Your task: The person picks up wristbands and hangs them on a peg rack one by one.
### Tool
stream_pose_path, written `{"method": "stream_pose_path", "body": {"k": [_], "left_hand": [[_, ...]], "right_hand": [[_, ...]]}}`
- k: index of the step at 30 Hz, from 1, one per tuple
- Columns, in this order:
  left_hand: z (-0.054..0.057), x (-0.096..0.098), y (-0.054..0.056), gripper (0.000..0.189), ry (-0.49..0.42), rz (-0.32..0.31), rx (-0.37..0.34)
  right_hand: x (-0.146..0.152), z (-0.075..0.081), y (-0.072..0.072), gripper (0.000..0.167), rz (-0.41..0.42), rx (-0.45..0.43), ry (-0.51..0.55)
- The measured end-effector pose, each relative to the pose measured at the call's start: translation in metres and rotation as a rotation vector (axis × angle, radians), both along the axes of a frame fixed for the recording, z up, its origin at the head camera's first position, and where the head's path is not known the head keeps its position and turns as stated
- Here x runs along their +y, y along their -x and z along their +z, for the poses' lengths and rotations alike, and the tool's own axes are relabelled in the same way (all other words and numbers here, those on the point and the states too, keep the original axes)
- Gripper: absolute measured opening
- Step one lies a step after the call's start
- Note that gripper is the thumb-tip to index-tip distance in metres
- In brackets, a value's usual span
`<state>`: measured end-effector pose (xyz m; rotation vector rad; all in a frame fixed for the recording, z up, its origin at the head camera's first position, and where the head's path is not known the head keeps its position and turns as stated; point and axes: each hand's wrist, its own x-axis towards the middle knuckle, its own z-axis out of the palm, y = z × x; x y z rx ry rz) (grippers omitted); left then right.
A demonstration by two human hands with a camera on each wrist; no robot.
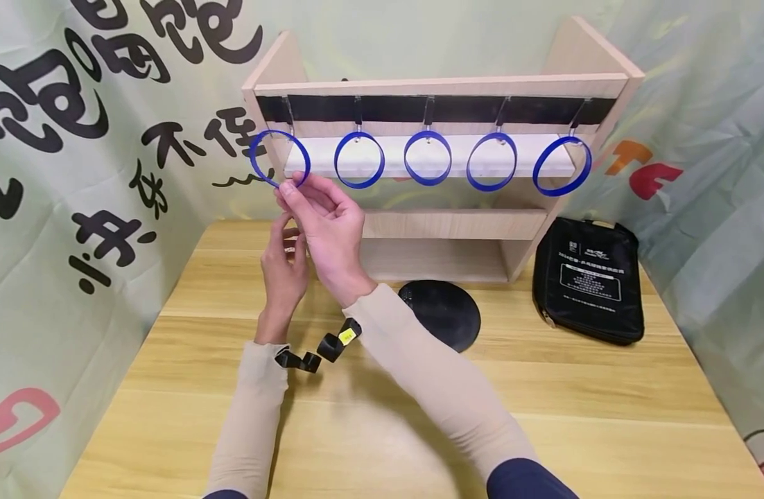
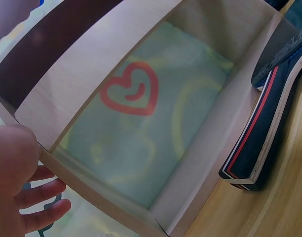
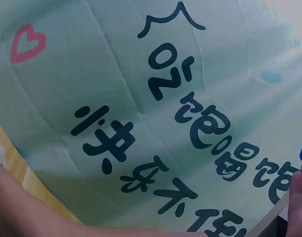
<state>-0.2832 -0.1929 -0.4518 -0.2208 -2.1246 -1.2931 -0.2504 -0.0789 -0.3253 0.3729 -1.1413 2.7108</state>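
Observation:
Several blue rings hang from hooks along the front of a wooden shelf unit. My right hand pinches the lower edge of the leftmost blue ring between thumb and fingers. That ring is still at its hook, beside the shelf's left end. Just below, my left hand is raised with loosely bent fingers and holds nothing visible. In the left wrist view, the left hand is beside the shelf's side panel; whether it touches the panel I cannot tell. Only part of the right hand shows in the right wrist view.
The wooden shelf unit stands at the table's back. Before it lies a table tennis bat, its striped handle visible in the left wrist view. A black zippered case is at the right. Printed cloth surrounds the table.

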Motion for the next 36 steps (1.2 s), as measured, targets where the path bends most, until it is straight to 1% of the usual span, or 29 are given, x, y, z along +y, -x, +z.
{"method": "stream_pose_path", "body": {"k": [3,5,10,13,17,18,22,25,30,36], "left_hand": [[0.001,0.001,0.000,0.044,-0.006,-0.001,-0.001],[0.001,0.001,-0.001,0.044,-0.009,0.000,-0.003],[-0.001,0.000,-0.002,0.042,0.004,0.007,-0.002],[-0.001,0.000,-0.002,0.042,0.014,0.006,0.006],[-0.001,0.000,0.000,0.042,0.018,0.006,0.010],[-0.001,0.000,0.000,0.042,0.019,0.007,0.009],[-0.001,0.000,0.000,0.043,0.014,0.008,0.002],[0.000,0.000,-0.001,0.045,0.001,0.002,-0.006],[0.000,0.000,-0.001,0.044,-0.004,-0.002,-0.003],[-0.002,0.000,-0.001,0.042,0.002,-0.006,0.008]], "right_hand": [[-0.002,0.002,0.002,0.022,0.007,-0.015,0.051],[-0.003,0.001,0.003,0.019,0.021,-0.045,0.068],[-0.005,-0.007,0.003,0.018,0.032,-0.130,0.062],[-0.006,-0.012,0.004,0.017,0.024,-0.152,0.059],[-0.006,-0.015,0.006,0.019,0.034,-0.164,0.051],[-0.005,-0.014,0.006,0.017,0.040,-0.168,0.053],[-0.003,-0.012,0.006,0.016,0.065,-0.161,0.068],[-0.002,-0.009,0.005,0.020,0.070,-0.153,0.079],[0.000,-0.008,0.002,0.022,0.059,-0.147,0.093],[0.003,-0.008,-0.001,0.023,0.018,-0.172,0.125]]}}
